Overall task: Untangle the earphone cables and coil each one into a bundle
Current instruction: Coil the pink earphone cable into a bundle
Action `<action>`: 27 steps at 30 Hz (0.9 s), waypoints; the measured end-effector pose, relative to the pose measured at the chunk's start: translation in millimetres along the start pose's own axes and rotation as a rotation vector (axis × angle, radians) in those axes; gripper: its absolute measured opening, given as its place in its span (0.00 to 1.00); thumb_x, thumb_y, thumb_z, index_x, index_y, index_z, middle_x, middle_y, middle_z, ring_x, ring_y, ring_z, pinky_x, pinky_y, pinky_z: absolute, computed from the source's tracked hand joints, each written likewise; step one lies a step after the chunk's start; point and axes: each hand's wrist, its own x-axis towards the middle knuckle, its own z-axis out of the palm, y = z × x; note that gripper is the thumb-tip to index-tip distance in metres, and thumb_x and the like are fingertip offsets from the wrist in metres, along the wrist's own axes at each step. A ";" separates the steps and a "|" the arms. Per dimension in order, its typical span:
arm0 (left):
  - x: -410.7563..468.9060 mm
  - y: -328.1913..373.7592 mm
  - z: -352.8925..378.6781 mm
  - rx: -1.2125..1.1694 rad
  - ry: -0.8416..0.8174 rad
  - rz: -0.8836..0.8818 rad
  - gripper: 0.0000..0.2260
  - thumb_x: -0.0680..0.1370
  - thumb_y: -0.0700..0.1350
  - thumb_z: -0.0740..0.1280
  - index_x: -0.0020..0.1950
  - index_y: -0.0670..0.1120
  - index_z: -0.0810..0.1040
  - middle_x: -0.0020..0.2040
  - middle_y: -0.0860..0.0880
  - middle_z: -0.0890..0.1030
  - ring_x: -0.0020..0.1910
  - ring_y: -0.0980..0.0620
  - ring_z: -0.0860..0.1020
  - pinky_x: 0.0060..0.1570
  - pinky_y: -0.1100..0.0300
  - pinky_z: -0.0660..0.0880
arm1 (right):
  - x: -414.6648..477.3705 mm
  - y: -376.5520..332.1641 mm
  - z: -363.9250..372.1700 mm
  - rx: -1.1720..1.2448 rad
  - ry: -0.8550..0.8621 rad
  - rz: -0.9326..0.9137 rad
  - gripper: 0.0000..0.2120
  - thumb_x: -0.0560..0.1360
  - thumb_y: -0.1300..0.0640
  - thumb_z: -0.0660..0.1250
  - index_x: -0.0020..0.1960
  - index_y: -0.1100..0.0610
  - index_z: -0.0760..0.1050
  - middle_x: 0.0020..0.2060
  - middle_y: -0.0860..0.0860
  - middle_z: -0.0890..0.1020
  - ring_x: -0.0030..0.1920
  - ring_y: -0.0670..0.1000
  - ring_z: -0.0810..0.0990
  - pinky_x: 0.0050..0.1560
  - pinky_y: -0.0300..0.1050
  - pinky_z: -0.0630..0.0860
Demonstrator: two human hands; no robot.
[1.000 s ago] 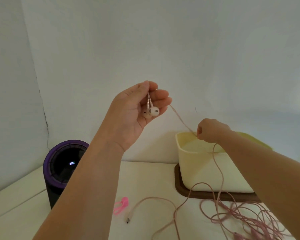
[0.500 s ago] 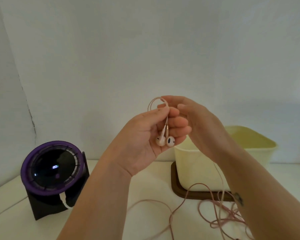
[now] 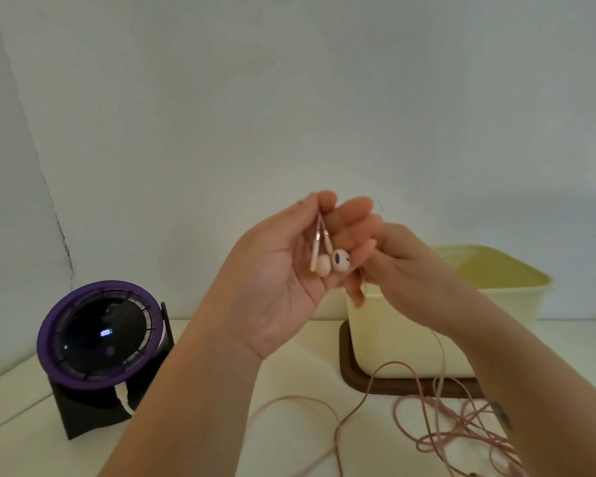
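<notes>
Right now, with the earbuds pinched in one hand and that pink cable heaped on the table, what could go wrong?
1. The cable tangle loops over itself many times; drawing it up with the right hand may tighten knots rather than free them.
2. The left hand only pinches the stems of the earbuds; a tug might slip them free.
</notes>
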 end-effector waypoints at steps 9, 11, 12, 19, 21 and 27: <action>16.0 -13.9 -20.2 -0.071 0.219 0.120 0.09 0.82 0.41 0.56 0.51 0.40 0.74 0.46 0.42 0.85 0.45 0.48 0.84 0.44 0.56 0.81 | -5.4 -2.1 12.6 -0.435 -0.243 0.161 0.15 0.81 0.54 0.53 0.44 0.55 0.76 0.31 0.46 0.76 0.32 0.45 0.76 0.35 0.37 0.70; 18.0 -14.8 -25.0 -0.020 0.225 0.144 0.09 0.82 0.40 0.55 0.53 0.40 0.74 0.48 0.43 0.85 0.47 0.49 0.84 0.47 0.57 0.81 | -9.6 -10.0 9.7 -0.479 -0.292 0.201 0.13 0.81 0.53 0.54 0.42 0.50 0.75 0.29 0.45 0.76 0.27 0.41 0.73 0.33 0.34 0.69; 18.9 -15.5 -27.7 0.016 0.231 0.156 0.09 0.82 0.40 0.55 0.54 0.40 0.74 0.48 0.43 0.85 0.48 0.49 0.84 0.48 0.57 0.81 | -12.0 -13.0 8.0 -0.492 -0.313 0.208 0.13 0.81 0.53 0.55 0.42 0.48 0.74 0.29 0.45 0.76 0.25 0.41 0.73 0.34 0.35 0.71; 23.3 -19.5 -39.5 0.296 0.220 0.229 0.11 0.82 0.38 0.55 0.57 0.41 0.76 0.50 0.46 0.84 0.52 0.51 0.82 0.56 0.58 0.77 | -18.2 -37.1 -4.7 -0.488 -0.316 0.197 0.12 0.79 0.50 0.58 0.42 0.49 0.78 0.28 0.45 0.79 0.26 0.40 0.75 0.33 0.33 0.72; 22.9 -21.7 -38.3 0.366 0.180 0.226 0.11 0.82 0.38 0.55 0.55 0.42 0.76 0.50 0.46 0.85 0.52 0.52 0.82 0.57 0.57 0.75 | -19.1 -42.1 -7.7 -0.483 -0.266 0.156 0.12 0.78 0.50 0.60 0.41 0.50 0.78 0.28 0.44 0.79 0.27 0.38 0.74 0.32 0.29 0.69; 21.8 -25.6 -41.5 0.537 0.094 0.207 0.11 0.81 0.38 0.56 0.52 0.42 0.78 0.42 0.49 0.84 0.44 0.51 0.79 0.50 0.59 0.72 | -19.5 -47.6 -12.8 -0.359 -0.143 0.055 0.13 0.78 0.50 0.60 0.41 0.52 0.79 0.29 0.44 0.79 0.24 0.41 0.70 0.28 0.31 0.68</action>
